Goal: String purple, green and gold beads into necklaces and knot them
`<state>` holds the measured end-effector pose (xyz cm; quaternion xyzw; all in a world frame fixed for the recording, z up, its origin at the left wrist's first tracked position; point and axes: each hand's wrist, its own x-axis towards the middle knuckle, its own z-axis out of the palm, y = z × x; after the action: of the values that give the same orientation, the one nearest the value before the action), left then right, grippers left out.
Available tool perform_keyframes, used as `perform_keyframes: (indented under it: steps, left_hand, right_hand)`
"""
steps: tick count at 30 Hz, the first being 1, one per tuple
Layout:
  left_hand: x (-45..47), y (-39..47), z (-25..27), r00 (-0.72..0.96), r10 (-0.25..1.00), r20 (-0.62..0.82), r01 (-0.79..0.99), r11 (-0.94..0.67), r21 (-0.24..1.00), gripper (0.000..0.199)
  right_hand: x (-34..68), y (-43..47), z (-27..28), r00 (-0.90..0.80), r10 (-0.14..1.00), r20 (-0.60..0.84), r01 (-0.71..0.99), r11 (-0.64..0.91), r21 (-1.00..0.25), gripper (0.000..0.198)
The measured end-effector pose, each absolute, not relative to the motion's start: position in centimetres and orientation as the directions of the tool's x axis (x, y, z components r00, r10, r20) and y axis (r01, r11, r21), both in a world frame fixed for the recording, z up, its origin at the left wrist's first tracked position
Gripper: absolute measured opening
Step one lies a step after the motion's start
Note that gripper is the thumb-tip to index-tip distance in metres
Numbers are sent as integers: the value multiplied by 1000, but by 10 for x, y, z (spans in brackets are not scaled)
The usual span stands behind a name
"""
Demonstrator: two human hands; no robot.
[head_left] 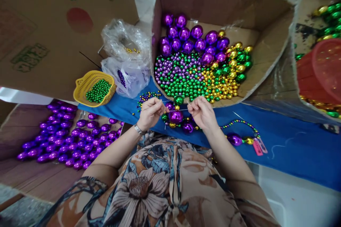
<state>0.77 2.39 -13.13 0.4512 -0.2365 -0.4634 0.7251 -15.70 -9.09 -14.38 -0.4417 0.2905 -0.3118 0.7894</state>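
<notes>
Head view: see the bead string (176, 117)?

Yes, lying on the blue desk (293, 145), near the big cardboard box (253, 10).

Looking how?

Glossy, mirror-bright, with fat purple balls and smaller green and gold ones.

Grasping anything?

Pinching a pale thread (183, 110), stretched taut, with closed fingers (159, 107) of both left hand (151, 112) and right hand (202, 113).

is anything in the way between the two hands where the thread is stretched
Nothing visible blocks it: the thread runs uncovered between the left hand and the right hand. In this view it crosses in front of a large purple bead; whether they touch, I can't tell.
</notes>
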Motion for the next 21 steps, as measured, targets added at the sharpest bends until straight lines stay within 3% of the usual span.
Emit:
perform_keyframes:
  steps: [7,14,16,18,21]
  left_hand:
    - [12,35,-158,469,-870,-155,433,73,898,44]
    - [9,34,-169,485,-845,-224,487,48,872,46]
    - [9,33,-166,461,-852,-248,501,19,865,41]
    - [9,33,-162,439,-865,-242,486,2,874,35]
    - [10,33,-154,408,-890,-201,419,-13,908,29]
  right_hand:
    - [-154,-89,-165,658,-705,-264,64,402,-914,40]
    - [-160,-87,-177,618,-743,-256,49,361,-931,39]
    - [-171,-91,-171,639,-748,-180,-19,219,-976,35]
    - [-184,-98,-156,695,-714,-86,-139,-17,-990,32]
    - [-194,-108,-125,788,-608,95,-254,-462,-850,26]
